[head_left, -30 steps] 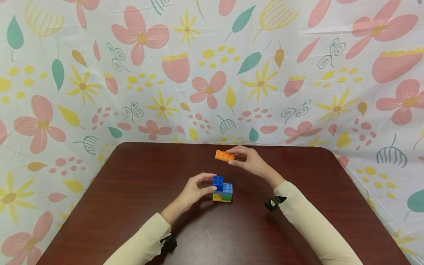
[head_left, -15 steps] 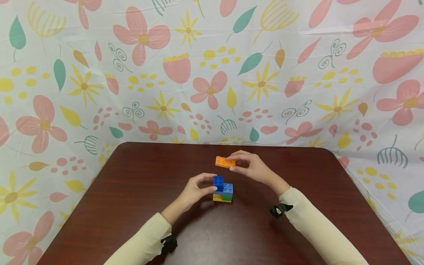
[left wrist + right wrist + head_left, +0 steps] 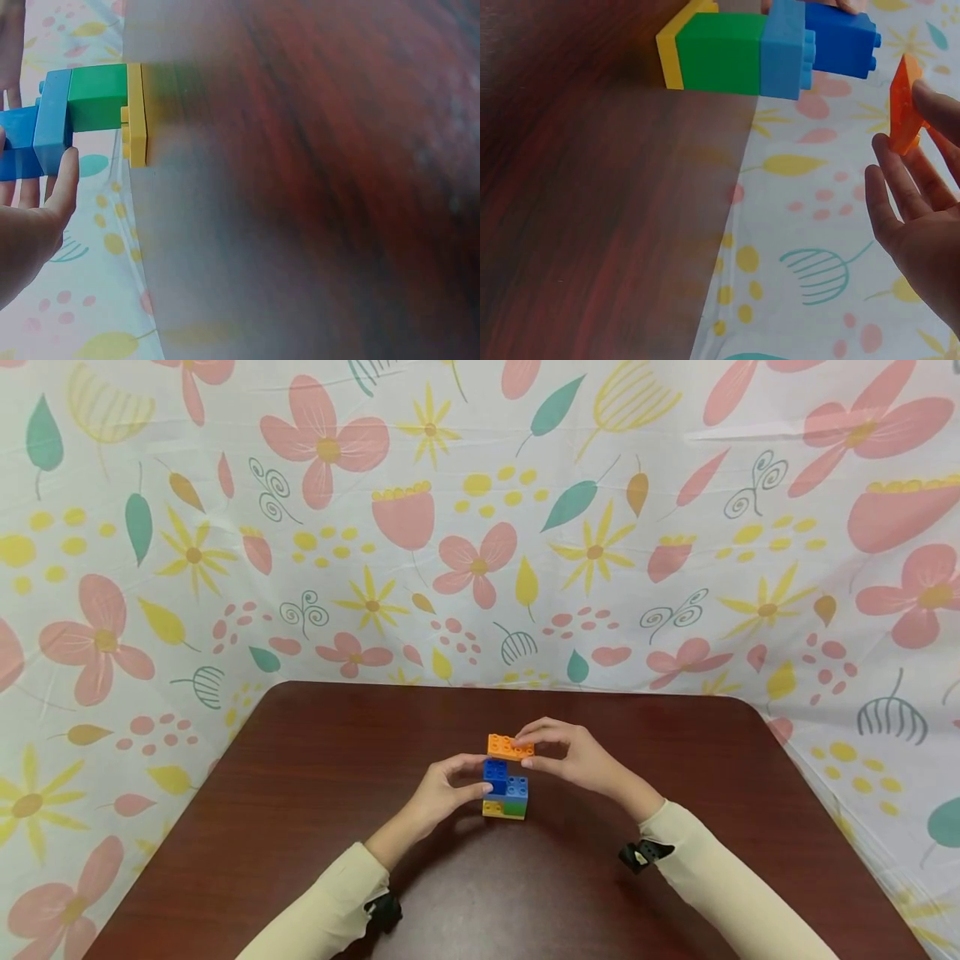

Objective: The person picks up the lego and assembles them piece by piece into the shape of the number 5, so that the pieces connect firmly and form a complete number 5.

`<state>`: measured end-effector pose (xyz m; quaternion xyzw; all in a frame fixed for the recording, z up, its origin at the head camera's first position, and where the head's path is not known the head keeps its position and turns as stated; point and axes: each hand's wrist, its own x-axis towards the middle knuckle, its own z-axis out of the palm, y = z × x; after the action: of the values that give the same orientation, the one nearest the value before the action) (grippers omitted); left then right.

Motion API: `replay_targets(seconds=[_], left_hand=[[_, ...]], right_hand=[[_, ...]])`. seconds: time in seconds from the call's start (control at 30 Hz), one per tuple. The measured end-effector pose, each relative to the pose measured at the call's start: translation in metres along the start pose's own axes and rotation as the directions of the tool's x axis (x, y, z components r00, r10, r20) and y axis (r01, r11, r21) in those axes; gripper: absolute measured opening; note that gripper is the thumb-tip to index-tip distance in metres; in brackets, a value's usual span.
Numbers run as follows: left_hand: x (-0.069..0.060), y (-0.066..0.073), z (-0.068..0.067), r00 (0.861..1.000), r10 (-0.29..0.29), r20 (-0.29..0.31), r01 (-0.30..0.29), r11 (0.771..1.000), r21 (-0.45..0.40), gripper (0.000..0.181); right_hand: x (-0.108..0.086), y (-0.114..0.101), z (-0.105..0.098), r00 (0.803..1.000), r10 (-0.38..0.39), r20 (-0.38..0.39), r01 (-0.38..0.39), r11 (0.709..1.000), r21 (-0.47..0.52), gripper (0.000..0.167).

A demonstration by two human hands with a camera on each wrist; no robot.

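Note:
A small stack of toy building bricks stands on the table: a flat yellow brick [image 3: 672,49] at the bottom, a green brick [image 3: 718,52] on it, a light blue brick [image 3: 781,52] across that, and a dark blue brick [image 3: 842,41] on top at the left. My left hand [image 3: 435,793] pinches the dark blue brick between thumb and fingers. My right hand [image 3: 581,764] holds a flat orange brick [image 3: 504,747] by its right end. In the right wrist view a gap shows between the orange brick and the dark blue brick's studs.
The dark brown table [image 3: 322,743] carries the stack near its middle. Behind it hangs a white cloth [image 3: 480,635] printed with flowers and leaves. Each wrist wears a black strapped device [image 3: 645,855].
My right hand has lowered the orange brick toward the front, from behind the stack to just above the dark blue brick. My left hand keeps its hold and place.

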<state>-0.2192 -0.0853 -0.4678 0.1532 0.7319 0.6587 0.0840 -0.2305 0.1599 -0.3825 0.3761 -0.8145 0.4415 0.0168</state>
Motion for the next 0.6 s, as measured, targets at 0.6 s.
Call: replay_targets(seconds=[0.6], left_hand=[[0.0004, -0.0007, -0.0014, 1.0, 0.002, 0.015, -0.002, 1.0, 0.013, 0.043]], right_hand=[[-0.0048, -0.006, 0.0063, 0.998, 0.023, 0.066, -0.022, 1.0, -0.007, 0.027]])
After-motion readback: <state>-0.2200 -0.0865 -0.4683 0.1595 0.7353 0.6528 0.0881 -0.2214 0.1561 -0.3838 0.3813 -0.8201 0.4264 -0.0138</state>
